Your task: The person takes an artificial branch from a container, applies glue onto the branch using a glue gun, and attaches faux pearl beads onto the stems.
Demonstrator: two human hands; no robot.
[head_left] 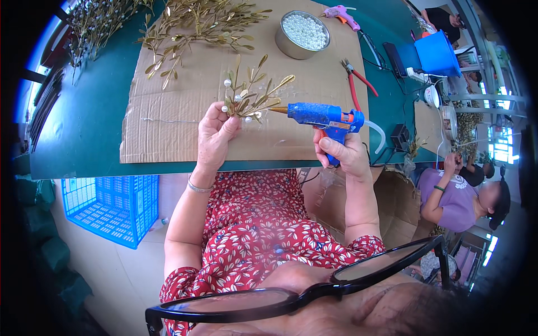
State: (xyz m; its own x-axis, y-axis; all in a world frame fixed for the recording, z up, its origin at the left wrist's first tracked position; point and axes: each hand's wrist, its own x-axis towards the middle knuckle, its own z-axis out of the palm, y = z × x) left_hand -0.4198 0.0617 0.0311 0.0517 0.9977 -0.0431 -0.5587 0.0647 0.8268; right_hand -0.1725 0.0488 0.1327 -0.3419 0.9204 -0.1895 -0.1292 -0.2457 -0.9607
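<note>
Between its fingertips my left hand [216, 137] pinches a gold leafy sprig [253, 96] with several white pearl beads set among the leaves. My right hand [346, 150] is wrapped round the handle of a blue hot glue gun [319, 114]. The gun points left, and its brass nozzle comes up close to the sprig's beaded base; whether it touches cannot be made out. A clear glue stick [376, 134] curves out of the back of the gun. Thin glue strands lie on the cardboard sheet [168, 147] beneath.
Gold sprigs [196, 25] are heaped at the back left. Behind the sprig stands a metal bowl [302, 35] of white beads. Red-handled pliers [358, 84] and a pink glue gun [342, 17] lie right. A blue crate [115, 204] stands below left; a person in purple [451, 199] sits right.
</note>
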